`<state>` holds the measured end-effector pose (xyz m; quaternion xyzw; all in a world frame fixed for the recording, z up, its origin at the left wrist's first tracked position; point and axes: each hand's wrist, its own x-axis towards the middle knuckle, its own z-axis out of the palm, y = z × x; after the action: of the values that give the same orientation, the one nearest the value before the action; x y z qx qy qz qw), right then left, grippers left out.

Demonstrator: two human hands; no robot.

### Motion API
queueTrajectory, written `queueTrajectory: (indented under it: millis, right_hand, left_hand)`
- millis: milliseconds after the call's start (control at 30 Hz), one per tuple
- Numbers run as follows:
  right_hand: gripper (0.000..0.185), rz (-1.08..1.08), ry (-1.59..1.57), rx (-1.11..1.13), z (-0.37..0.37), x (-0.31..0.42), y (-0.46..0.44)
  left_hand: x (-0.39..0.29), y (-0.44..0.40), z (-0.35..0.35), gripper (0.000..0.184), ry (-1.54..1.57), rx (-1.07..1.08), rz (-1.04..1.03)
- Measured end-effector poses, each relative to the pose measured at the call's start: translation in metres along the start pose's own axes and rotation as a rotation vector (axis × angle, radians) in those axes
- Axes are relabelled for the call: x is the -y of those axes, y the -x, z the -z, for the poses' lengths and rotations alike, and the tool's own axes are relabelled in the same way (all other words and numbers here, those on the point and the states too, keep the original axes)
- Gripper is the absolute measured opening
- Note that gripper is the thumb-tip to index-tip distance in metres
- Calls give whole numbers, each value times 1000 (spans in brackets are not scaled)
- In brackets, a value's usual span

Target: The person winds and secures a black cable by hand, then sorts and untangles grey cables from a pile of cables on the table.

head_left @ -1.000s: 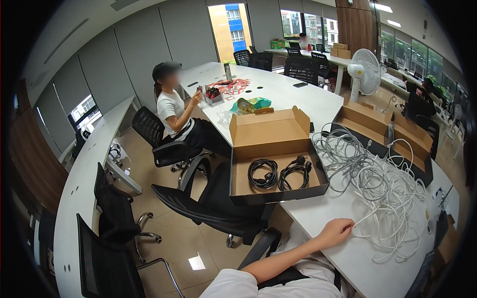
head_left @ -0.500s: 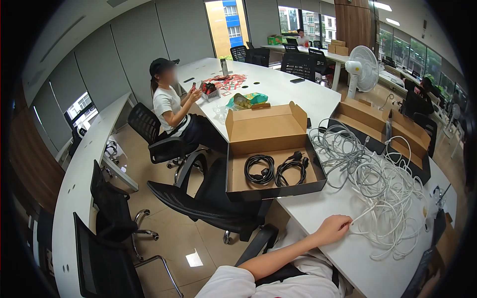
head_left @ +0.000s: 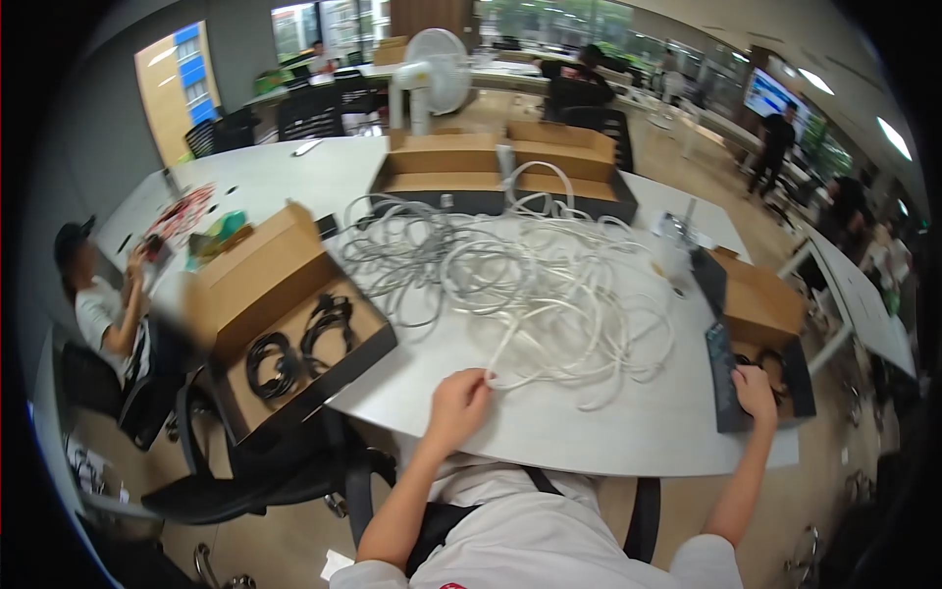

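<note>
My left hand (head_left: 461,404) rests at the table's near side, its fingers pinched on a white cable (head_left: 497,355) from the tangled pile (head_left: 549,285) of white and grey cables. Over to the right, my right hand (head_left: 755,393) is curled at the near part of an open black cardboard box (head_left: 724,407). Whatever its fingers hold there, if anything, is hidden. Inside that box, coiled black cables (head_left: 778,371) lie partly behind the hand. A larger open box (head_left: 235,383) on the left contains two bundles of black power cords (head_left: 272,365).
Two open brown-lined boxes (head_left: 442,167) stand behind the cable pile, with a white fan (head_left: 437,74) beyond. A person (head_left: 103,294) in a cap sits at the far left. A clear plastic item (head_left: 675,231) stands on the white table (head_left: 422,353). Other people are farther back.
The view has swung to the right. My right hand and the box at the right have come into view. My left hand still pinches the white cable.
</note>
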<state>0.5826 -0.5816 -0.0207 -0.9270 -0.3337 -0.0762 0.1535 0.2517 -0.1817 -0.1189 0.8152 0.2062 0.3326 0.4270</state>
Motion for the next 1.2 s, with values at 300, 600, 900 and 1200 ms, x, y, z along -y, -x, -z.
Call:
queueTrajectory:
  millis: [300, 600, 900, 1200]
  right_hand:
    - [56, -213, -270, 157, -7, -26, -7]
    - [31, -174, 160, -68, 14, 67, -20]
    - [30, 516, -305, -71, 23, 258, -103]
    - [46, 1153, -56, -141, -78, 464, -159]
  left_hand:
    - [-6, 0, 4, 20, 13, 43, 28]
    - [-10, -2, 8, 21, 8, 88, -105]
    - [-13, -3, 10, 23, 17, 183, -178]
    - [-9, -1, 13, 24, 6, 196, -187]
